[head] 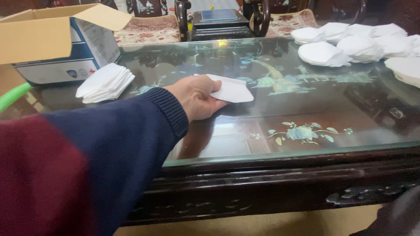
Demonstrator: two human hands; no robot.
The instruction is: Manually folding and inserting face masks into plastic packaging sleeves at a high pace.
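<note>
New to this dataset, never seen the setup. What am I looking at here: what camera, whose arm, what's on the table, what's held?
There is no machine here: a person works with bare hands, and the single picture comes from a camera worn on their head, looking down and forward. The arm in the dark blue and red sleeve is the person's own left. The left hand holds a flat white mask-like piece just above the glass-topped dark wooden table. The right hand is not in view. To the left lies a small stack of the same white pieces, beside an open cardboard box. At the far right sit several piles of rounder white pieces. Chairs with patterned cushions stand behind the table.
</note>
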